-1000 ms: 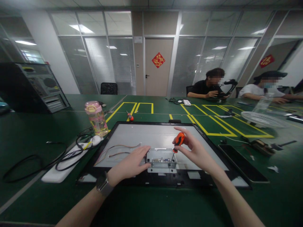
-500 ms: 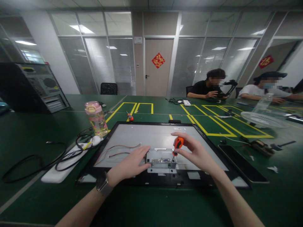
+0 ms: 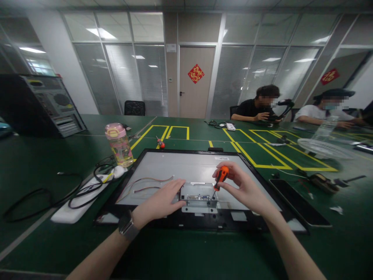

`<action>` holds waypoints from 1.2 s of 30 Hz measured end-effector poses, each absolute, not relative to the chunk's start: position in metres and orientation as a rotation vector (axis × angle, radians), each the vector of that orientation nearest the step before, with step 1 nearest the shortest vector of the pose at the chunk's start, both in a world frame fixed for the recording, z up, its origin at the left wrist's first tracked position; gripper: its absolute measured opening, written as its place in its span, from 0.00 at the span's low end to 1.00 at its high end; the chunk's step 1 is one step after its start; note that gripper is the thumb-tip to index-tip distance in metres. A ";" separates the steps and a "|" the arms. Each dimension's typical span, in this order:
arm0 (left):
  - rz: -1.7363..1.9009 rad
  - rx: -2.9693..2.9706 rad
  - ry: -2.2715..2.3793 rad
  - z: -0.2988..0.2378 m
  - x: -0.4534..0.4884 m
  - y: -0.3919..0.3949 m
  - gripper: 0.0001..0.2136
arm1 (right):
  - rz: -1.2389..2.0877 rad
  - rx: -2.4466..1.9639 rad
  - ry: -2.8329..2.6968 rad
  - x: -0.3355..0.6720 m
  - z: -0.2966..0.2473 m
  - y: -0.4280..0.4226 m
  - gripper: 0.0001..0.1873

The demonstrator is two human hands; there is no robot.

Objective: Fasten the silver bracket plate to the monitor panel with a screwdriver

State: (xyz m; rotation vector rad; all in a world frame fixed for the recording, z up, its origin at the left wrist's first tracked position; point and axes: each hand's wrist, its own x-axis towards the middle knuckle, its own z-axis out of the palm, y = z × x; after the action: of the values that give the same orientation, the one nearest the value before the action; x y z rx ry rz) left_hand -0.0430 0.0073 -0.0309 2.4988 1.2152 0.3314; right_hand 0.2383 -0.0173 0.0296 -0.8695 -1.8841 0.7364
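Observation:
A screwdriver (image 3: 223,174) with an orange and black handle is held between the thumb and fingers of my right hand (image 3: 243,188). It leans, its shaft reaching down to the right end of a metal bracket box (image 3: 196,191) with ports along its front. My left hand (image 3: 159,200) holds the left end of that box, thumb at the front edge and fingers stretched along the back. Beneath both hands lies a display panel (image 3: 180,161), grey back upward in a black frame. Thin cables (image 3: 145,188) run across it beside my left hand. The screwdriver's tip is too small to make out.
Left of the panel are a white power strip (image 3: 78,204), black cords and a pink-lidded bottle (image 3: 119,146). A black phone-like slab (image 3: 298,202) lies to the right. Behind stands another red-handled screwdriver (image 3: 160,143). A computer case (image 3: 43,105) and two people are farther off.
My right hand and the screwdriver's handle have shifted slightly right, with the shaft leaning more. My left hand stays in place on the metal bracket box.

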 end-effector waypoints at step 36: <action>0.376 2.502 1.181 -0.026 -0.041 0.002 0.28 | 0.635 -1.010 -1.261 0.184 -0.030 -0.003 0.21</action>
State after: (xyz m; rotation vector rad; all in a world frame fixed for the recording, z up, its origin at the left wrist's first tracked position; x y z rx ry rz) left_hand -0.0409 0.0023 -0.0260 2.5023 1.1805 0.3760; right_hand 0.1839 -0.0026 -0.0298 -1.0105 -1.2607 0.6352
